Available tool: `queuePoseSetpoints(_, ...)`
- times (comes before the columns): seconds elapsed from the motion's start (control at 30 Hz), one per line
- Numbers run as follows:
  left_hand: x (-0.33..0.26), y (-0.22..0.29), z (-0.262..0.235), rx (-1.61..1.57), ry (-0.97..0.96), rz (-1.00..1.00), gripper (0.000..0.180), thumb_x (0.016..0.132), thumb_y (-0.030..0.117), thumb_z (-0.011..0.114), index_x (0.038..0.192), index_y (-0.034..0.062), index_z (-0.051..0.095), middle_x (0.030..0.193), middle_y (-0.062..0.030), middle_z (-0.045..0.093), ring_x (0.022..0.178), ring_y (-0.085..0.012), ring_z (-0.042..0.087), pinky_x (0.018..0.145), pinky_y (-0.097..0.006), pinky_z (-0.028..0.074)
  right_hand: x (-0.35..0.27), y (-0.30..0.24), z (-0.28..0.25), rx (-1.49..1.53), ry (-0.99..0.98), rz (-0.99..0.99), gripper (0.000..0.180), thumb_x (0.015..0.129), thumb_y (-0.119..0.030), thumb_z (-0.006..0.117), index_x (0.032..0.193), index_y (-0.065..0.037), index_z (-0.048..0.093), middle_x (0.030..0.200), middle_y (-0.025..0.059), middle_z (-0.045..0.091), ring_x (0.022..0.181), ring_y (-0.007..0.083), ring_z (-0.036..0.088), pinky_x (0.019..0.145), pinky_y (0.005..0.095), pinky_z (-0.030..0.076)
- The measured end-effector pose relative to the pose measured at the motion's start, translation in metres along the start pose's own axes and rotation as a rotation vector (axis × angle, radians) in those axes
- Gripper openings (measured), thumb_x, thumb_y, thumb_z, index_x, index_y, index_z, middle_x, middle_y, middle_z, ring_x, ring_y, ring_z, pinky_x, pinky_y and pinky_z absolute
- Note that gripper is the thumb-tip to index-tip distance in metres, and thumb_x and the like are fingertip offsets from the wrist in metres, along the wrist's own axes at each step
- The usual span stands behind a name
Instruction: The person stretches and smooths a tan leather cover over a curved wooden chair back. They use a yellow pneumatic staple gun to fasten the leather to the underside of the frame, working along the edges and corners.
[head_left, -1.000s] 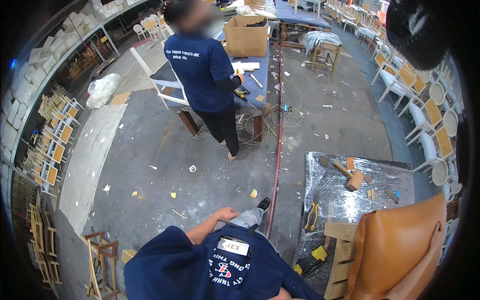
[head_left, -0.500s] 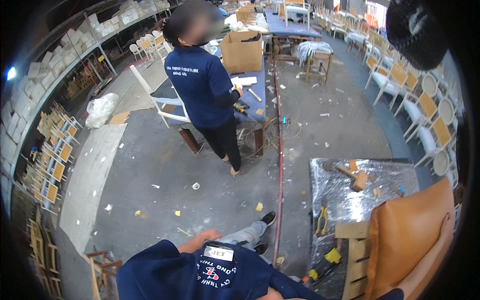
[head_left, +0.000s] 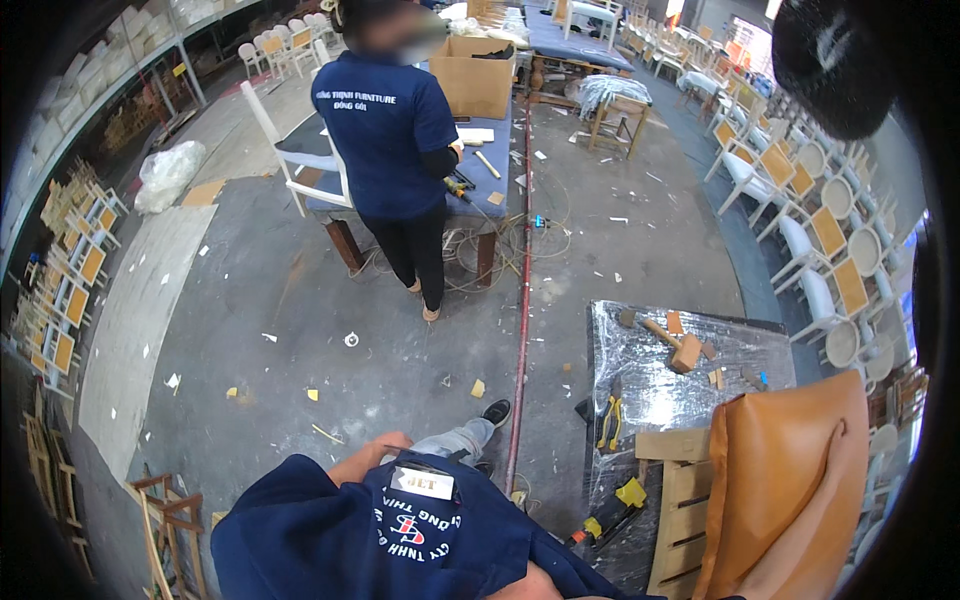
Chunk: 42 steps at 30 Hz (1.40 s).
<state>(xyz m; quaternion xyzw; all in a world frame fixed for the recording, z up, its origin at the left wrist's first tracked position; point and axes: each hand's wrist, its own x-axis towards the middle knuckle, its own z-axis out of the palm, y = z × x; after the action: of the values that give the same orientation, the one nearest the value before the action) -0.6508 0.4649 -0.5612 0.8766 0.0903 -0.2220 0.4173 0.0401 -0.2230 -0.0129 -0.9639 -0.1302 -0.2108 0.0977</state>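
Note:
My right arm reaches over a tan leather-look cushion (head_left: 765,470) at the lower right. My right hand (head_left: 838,445) lies against its face near the far right edge, fingers seemingly stretched along it. The cushion stands tilted against a pale wooden slatted frame (head_left: 685,525). My left hand (head_left: 388,442) is low by my hip, beside my grey trouser leg; its fingers are mostly hidden by my dark blue shirt. Left of the slatted frame lies a black and yellow tool (head_left: 628,497), its kind unclear.
A shiny film-wrapped surface (head_left: 650,360) carries a wooden mallet (head_left: 680,345), yellow-handled pliers (head_left: 610,420) and scraps. A red hose (head_left: 522,330) crosses the floor. A co-worker (head_left: 385,150) stands by a blue-covered table (head_left: 500,205). Rows of chairs (head_left: 825,240) line the right.
The whole view has shifted, so the cushion, tools and co-worker appear farther left and mostly higher. My right hand stays against the cushion; my left stays by my hip.

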Motion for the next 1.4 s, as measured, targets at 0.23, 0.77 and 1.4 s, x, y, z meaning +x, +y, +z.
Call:
queuePoseSetpoints(0.23, 0.006, 0.046, -0.054, 0.049, 0.000, -0.217, 0.049, 0.093, 0.045, 0.049, 0.118, 0.0068, 0.067, 0.118, -0.0237, 0.064, 0.111, -0.0415, 0.060, 0.094, -0.046, 0.047, 0.002, -0.082, -0.012, 0.007, 0.198, -0.381, 0.031, 0.097, -0.020, 0.055, 0.114, 0.004, 0.064, 0.122, 0.0199, 0.064, 0.118, 0.0347, 0.057, 0.104, 0.0414, 0.040)
queuePoseSetpoints(0.77, 0.009, 0.125, -0.119, -0.124, -0.103, -0.487, 0.051, 0.096, 0.040, 0.056, 0.129, 0.0008, 0.060, 0.117, -0.0174, 0.068, 0.101, -0.0240, 0.068, 0.090, -0.034, 0.050, -0.070, -0.103, -0.026, -0.209, 0.175, 0.069, 0.040, 0.089, -0.038, 0.057, 0.104, -0.003, 0.068, 0.111, 0.0158, 0.065, 0.109, 0.0318, 0.058, 0.092, 0.0439, 0.044)
queuePoseSetpoints(1.4, 0.059, 0.148, -0.133, 0.118, -0.132, -0.088, 0.051, 0.094, 0.044, 0.057, 0.127, 0.0057, 0.063, 0.113, -0.0220, 0.069, 0.109, -0.0302, 0.065, 0.094, -0.039, 0.049, -0.133, -0.196, -0.038, -0.168, 0.278, 0.154, 0.059, 0.087, -0.047, 0.057, 0.122, 0.001, 0.059, 0.130, 0.0195, 0.056, 0.124, 0.0311, 0.051, 0.106, 0.0432, 0.037)
